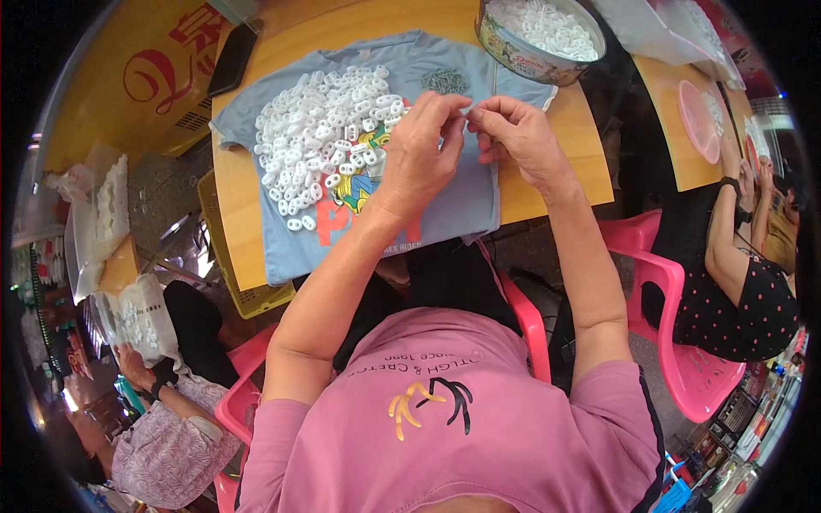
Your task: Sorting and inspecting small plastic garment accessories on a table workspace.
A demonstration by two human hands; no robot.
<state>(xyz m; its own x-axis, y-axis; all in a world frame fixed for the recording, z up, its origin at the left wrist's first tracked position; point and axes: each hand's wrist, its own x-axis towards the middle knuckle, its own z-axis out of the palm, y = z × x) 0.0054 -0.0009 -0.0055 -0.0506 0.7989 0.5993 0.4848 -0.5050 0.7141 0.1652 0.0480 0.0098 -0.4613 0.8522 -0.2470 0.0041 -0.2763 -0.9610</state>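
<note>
My left hand (425, 154) and my right hand (523, 144) meet above a blue-grey T-shirt (286, 252) spread over the table. Thumb and fingers are pinched on both, fingertips close together; what they hold is too small to make out. Left of my left hand, a heap of small white oval plastic pieces with two holes (321, 128) covers much of the shirt. Just beyond my fingertips lies a small pile of thin grey metal-looking bits (443, 81), too fine to name.
A round tin (523, 61) full of white pieces stands at the table's far right. A dark phone-like object (233, 60) lies at the far left corner of the wooden table (569, 167). People sit working on both sides, one on a pink chair (676, 342).
</note>
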